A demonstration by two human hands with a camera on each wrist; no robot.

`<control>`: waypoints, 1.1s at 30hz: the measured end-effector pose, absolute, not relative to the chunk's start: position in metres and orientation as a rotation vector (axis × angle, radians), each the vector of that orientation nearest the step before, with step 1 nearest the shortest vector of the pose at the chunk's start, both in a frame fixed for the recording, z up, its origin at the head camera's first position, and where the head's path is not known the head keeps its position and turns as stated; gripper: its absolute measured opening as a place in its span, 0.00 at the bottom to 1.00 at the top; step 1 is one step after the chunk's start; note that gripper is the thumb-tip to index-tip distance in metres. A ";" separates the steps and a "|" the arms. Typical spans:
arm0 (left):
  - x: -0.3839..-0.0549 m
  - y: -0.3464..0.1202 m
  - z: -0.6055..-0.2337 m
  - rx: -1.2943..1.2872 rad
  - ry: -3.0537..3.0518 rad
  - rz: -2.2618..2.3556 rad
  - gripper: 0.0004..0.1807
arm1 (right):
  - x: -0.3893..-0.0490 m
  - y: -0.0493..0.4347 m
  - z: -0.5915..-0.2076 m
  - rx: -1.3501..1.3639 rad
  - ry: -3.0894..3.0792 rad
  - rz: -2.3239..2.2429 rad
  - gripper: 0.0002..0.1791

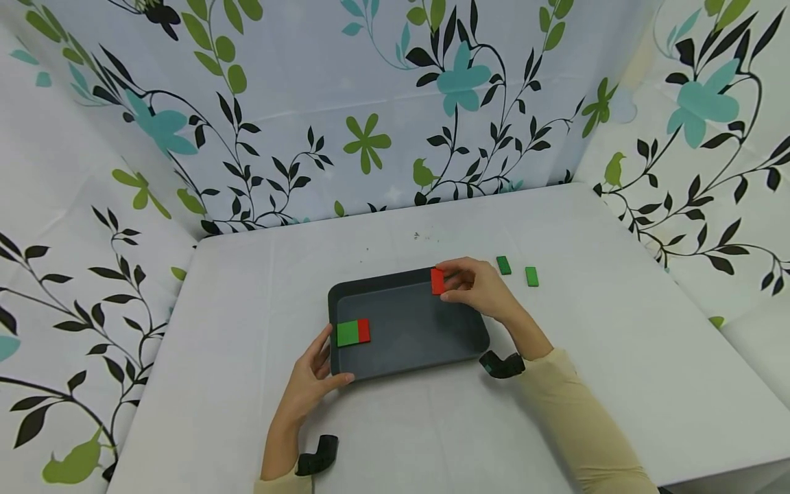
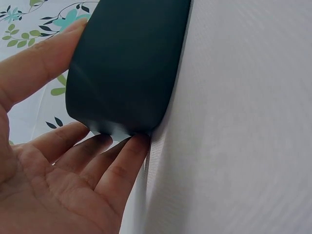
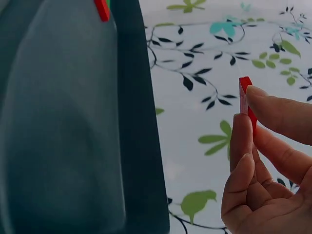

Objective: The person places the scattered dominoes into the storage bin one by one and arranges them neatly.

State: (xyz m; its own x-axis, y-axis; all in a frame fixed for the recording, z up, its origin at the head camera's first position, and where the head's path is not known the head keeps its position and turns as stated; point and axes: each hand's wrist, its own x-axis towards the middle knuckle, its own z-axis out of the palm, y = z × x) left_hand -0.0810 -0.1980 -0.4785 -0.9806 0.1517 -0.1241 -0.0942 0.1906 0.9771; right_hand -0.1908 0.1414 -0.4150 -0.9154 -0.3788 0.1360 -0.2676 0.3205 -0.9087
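A dark grey rectangular baking tray (image 1: 420, 336) lies on the white table. My left hand (image 1: 311, 374) holds its near left corner, thumb along the near side and fingers against the left end; in the left wrist view the fingertips (image 2: 139, 141) touch the tray wall (image 2: 126, 63). My right hand (image 1: 475, 287) pinches a small flat red tile (image 1: 437, 281) between thumb and fingers, above the tray's far right part. The same red tile (image 3: 247, 102) shows nearly edge-on in the right wrist view. Inside the tray at the left, a green piece (image 1: 348, 333) sits beside a red piece (image 1: 364, 331).
Two green tiles, one nearer the tray (image 1: 503, 265) and one farther right (image 1: 532, 276), lie on the table (image 1: 617, 329) beyond the right hand. A leaf-patterned cloth (image 1: 278, 89) hangs behind and at both sides. Each wrist wears a black camera mount.
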 end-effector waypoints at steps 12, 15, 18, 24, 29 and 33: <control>-0.081 -0.199 -0.479 0.064 2.251 1.897 0.55 | -0.187 0.089 -0.436 -0.757 2.485 -1.503 0.27; -0.081 -0.198 -0.480 0.056 2.256 1.892 0.55 | -0.186 0.077 -0.439 -0.744 2.483 -1.466 0.27; -0.082 -0.198 -0.480 0.052 2.256 1.892 0.55 | -0.186 0.066 -0.443 -0.739 2.492 -1.425 0.27; -0.082 -0.198 -0.479 0.058 2.238 1.910 0.56 | -0.184 0.048 -0.450 -0.728 2.490 -1.363 0.26; -0.082 -0.198 -0.479 0.063 2.233 1.914 0.56 | -0.183 0.037 -0.458 -0.728 2.496 -1.309 0.25; -0.082 -0.198 -0.480 0.065 2.233 1.912 0.56 | -0.183 0.032 -0.463 -0.701 2.517 -1.276 0.25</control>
